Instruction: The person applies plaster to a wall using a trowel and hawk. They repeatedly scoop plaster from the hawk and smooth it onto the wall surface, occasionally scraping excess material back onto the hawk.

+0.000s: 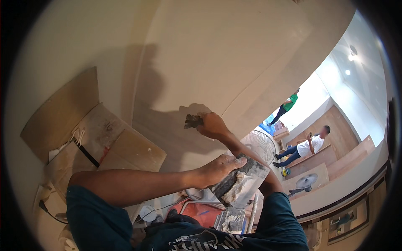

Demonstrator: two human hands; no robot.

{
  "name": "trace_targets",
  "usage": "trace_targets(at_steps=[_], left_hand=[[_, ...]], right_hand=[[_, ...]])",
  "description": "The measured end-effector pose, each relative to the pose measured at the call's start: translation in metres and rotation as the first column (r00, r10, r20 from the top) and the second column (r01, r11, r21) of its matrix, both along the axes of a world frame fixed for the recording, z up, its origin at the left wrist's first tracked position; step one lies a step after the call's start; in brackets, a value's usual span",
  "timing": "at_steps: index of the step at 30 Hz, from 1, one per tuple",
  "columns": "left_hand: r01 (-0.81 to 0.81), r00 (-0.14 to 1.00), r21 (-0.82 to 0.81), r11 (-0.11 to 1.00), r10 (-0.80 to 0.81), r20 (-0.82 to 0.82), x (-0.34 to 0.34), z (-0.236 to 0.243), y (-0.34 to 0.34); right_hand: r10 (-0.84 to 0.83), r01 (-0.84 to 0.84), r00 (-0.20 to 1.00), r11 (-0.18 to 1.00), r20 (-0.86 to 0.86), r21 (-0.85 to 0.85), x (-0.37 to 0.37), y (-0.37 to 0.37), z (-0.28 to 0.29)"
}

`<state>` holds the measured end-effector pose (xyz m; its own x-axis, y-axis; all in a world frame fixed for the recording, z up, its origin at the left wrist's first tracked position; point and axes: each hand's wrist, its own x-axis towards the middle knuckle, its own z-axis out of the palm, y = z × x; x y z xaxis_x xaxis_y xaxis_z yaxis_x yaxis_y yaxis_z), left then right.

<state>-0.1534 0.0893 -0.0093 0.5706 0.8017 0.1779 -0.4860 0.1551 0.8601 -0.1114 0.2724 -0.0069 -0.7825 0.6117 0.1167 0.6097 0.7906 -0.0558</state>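
Observation:
My right hand [214, 125] is closed around a putty knife [193, 121], most of its handle hidden in my fingers. The dark, smeared blade is at the beige wall [197, 62]; whether it touches cannot be told. Lower and nearer to me, my left hand [220, 169] grips a flat metal plate [258, 173], thumb on top of its upper edge. A lump of whitish putty [235, 191] lies along this plate, and grey smears cover the rest. My right forearm passes behind the plate.
Boards [67, 113] lean at the left, with a white cord [78, 136]. Below me are a red item [203, 215] and a putty-smeared tray [232, 219]. To the right stand a large fan [259, 146], a second fan [307, 181], and two people, in green [289, 102] and white [312, 143].

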Motion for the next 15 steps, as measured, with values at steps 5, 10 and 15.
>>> trace_targets(at_steps=[5, 10, 15], left_hand=[[-0.05, 0.992, 0.091, 0.995, 0.06, -0.114, -0.008, 0.007, -0.005], [-0.114, 0.989, 0.097, 0.989, 0.123, -0.084, -0.002, 0.008, -0.003], [-0.084, 0.992, -0.015, 0.996, 0.082, -0.098, -0.003, 0.01, 0.0]], right_hand=[[0.077, -0.066, 0.993, 0.991, -0.094, 0.114, 0.022, -0.025, 0.055], [0.184, 0.114, 0.916, 0.732, -0.355, 0.672, 0.042, -0.024, 0.197], [0.329, 0.187, 0.908, 0.23, -0.257, 0.955, 0.06, 0.037, 0.305]])
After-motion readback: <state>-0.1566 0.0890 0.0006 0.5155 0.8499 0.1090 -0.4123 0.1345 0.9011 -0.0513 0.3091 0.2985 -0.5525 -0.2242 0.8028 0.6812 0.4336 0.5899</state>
